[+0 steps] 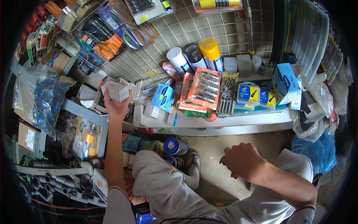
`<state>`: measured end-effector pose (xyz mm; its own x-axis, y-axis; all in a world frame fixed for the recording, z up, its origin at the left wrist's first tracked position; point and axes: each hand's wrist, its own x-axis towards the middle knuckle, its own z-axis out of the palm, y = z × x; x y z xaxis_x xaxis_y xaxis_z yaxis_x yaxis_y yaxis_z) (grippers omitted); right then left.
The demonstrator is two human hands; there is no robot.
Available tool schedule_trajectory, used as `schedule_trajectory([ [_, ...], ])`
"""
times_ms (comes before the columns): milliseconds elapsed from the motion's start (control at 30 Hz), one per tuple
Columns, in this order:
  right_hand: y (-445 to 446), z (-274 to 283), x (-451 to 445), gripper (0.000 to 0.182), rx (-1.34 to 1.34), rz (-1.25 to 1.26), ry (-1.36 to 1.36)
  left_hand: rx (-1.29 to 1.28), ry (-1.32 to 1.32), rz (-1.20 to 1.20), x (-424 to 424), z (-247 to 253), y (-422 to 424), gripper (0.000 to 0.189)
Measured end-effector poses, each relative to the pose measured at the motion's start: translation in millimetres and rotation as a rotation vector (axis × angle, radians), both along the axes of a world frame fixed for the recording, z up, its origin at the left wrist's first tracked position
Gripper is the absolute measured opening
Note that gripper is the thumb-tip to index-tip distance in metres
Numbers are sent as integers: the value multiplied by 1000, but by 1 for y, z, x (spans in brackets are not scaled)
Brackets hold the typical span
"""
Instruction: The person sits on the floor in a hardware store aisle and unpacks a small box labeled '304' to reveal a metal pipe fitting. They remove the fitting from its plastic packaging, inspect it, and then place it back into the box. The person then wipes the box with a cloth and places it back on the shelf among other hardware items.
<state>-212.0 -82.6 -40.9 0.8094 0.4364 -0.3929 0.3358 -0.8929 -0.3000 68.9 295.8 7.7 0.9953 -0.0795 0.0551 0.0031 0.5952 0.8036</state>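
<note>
A small white cardboard box (119,91) sits in my left hand (119,107), gripped between thumb and fingers above the left end of the shelf. Beneath and beside it are other small boxes, among them several white ones (139,88) and one standing at the front edge (139,114). My right hand (243,161) hangs over the floor between my knees, its fingers curled in. Its palm is turned away, so I cannot tell whether anything is inside. It touches nothing on the shelf.
The white shelf (251,119) carries blister packs of black items (205,86), a pouch of drill bits (228,93), spray cans (211,51) and blue boxes (163,97). Scissors (107,49) hang on the wire grid (173,30). Blue-lidded jars (174,146) stand below; a blue bag (314,152) lies right.
</note>
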Motion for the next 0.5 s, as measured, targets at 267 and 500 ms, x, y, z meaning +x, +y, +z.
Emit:
schedule_trajectory([
  [267, 26, 30, 16, 37, 1047, -533, -45, -61, 384, -521, -152, -64, -112, 78],
  [500, 49, 18, 14, 37, 1833, -766, -63, 138, 477, -845, -269, -133, -174, 51],
])
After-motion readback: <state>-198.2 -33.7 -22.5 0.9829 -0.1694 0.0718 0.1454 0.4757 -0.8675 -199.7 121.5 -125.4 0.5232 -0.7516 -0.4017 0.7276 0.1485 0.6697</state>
